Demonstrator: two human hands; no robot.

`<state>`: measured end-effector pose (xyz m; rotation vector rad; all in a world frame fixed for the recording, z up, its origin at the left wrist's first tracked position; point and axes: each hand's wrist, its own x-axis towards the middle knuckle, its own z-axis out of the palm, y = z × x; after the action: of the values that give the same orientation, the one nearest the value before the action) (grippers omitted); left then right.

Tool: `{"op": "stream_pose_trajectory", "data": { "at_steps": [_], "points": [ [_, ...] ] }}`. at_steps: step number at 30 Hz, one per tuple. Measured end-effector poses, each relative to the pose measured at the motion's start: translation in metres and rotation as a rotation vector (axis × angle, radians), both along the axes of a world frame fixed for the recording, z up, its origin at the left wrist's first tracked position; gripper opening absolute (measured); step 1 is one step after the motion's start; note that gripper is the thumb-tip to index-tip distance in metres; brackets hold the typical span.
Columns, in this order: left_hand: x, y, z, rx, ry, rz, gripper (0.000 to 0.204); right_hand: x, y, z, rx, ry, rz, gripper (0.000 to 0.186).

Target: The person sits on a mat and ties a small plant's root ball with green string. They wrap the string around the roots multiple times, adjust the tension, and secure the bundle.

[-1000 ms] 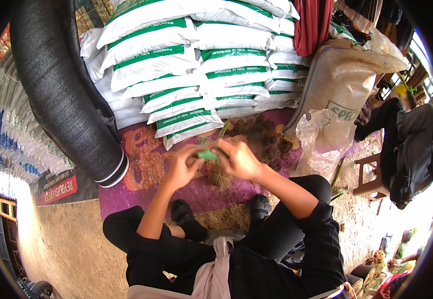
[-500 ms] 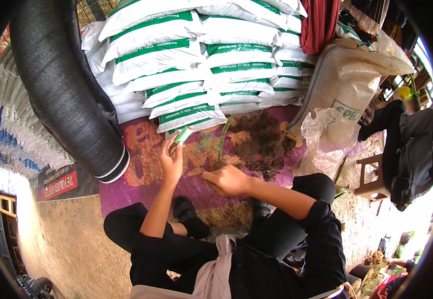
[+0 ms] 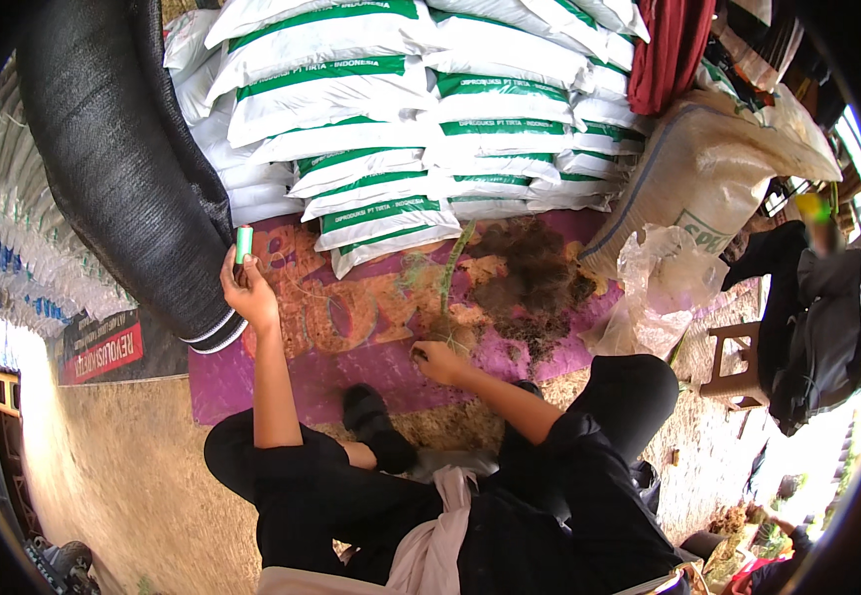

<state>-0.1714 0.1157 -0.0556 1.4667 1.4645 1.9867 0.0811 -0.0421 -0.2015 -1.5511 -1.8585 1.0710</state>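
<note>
Raised at the left, my left hand (image 3: 251,294) pinches a small green spool of thread (image 3: 244,245) upright between thumb and fingers. My right hand (image 3: 438,362) is closed low over the mat in the middle; whatever its fingertips hold is too small to make out. Just beyond that hand lies a plant with a long green stem (image 3: 452,260) and a brownish clump (image 3: 444,331) at its near end, with fine strands round it. Dark loose soil (image 3: 520,273) is heaped to the right of the stem, on the purple printed mat (image 3: 227,390).
White and green sacks (image 3: 381,223) are stacked beyond the mat. A thick black mesh roll (image 3: 123,169) stands at the left. On the right are a large woven sack (image 3: 693,164), a clear plastic bag (image 3: 664,283) and a brown stool (image 3: 733,362).
My left hand has moved left, away from my right hand, carrying the spool, which is now more upright. My right hand stays near the middle, slightly turned. The brownish clump has come into sight.
</note>
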Motion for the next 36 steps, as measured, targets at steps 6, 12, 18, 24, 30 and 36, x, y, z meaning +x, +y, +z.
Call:
{"op": "stream_pose_trajectory", "data": {
  "at_steps": [6, 12, 18, 24, 30, 36],
  "points": [
    [0.028, -0.020, -0.051, -0.217, -0.003, -0.089, 0.026, -0.013, -0.008, -0.027, -0.283, -0.318, 0.013, 0.024],
    [0.080, -0.061, -0.129, -0.464, -0.121, -0.131, 0.025, -0.004, 0.004, -0.019, -0.073, 0.028, -0.278, 0.020],
    [0.143, -0.116, -0.171, -0.707, -0.137, -0.173, 0.027, 0.015, 0.042, -0.030, -0.006, 0.334, -0.846, 0.011],
    [0.147, -0.118, -0.231, -0.775, -0.171, -0.155, 0.030, 0.043, 0.086, -0.043, -0.131, 0.715, -1.176, 0.010],
    [0.144, -0.120, -0.268, -0.933, -0.048, -0.048, 0.036, 0.048, 0.126, -0.075, -0.184, 0.562, -1.273, 0.018],
    [0.138, -0.102, -0.241, -1.013, -0.119, -0.020, 0.037, 0.052, 0.157, -0.086, -0.188, 0.190, -1.076, 0.028]
  ]
}}
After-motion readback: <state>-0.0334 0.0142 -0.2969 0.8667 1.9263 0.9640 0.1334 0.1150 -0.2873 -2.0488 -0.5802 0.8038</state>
